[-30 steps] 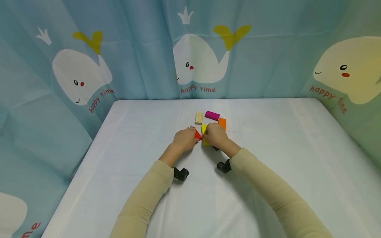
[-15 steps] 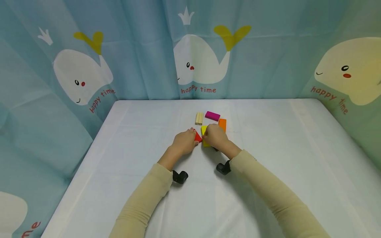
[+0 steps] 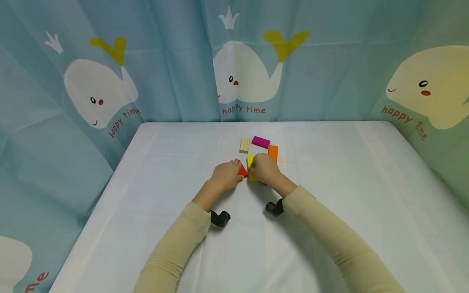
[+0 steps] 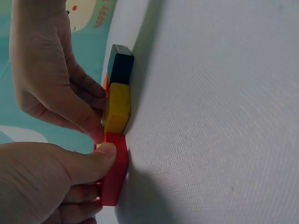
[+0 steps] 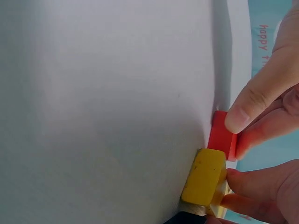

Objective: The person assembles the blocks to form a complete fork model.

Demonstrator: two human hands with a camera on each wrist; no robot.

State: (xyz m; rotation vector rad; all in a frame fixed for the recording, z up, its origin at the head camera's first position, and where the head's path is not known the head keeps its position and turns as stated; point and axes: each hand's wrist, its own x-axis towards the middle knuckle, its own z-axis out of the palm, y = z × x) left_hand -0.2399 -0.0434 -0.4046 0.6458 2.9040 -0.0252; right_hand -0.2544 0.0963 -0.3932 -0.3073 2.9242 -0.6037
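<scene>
My left hand [image 3: 227,174] pinches a red, triangular-looking wooden block [image 3: 242,171], with the thumb on its near side and the fingers behind it. Right beside it stands a yellow block [image 3: 250,161], which my right hand [image 3: 265,168] grips with thumb and fingers from above. In the left wrist view the red and yellow blocks sit end to end on the white tabletop. A dark teal block [image 4: 122,65] stands against the yellow one on the other side; in the head view my right hand hides most of it.
Behind the hands lie a plain wood block [image 3: 244,145], a magenta block [image 3: 261,142] and an orange block [image 3: 273,152]. A blue curtain [image 3: 176,81] with white whales rises beyond the table's [image 3: 329,162] far edge. Black wrist cameras hang under both sleeves.
Both hands have shifted slightly toward me, and the red and yellow blocks have come with them. The blocks behind stay in place.
</scene>
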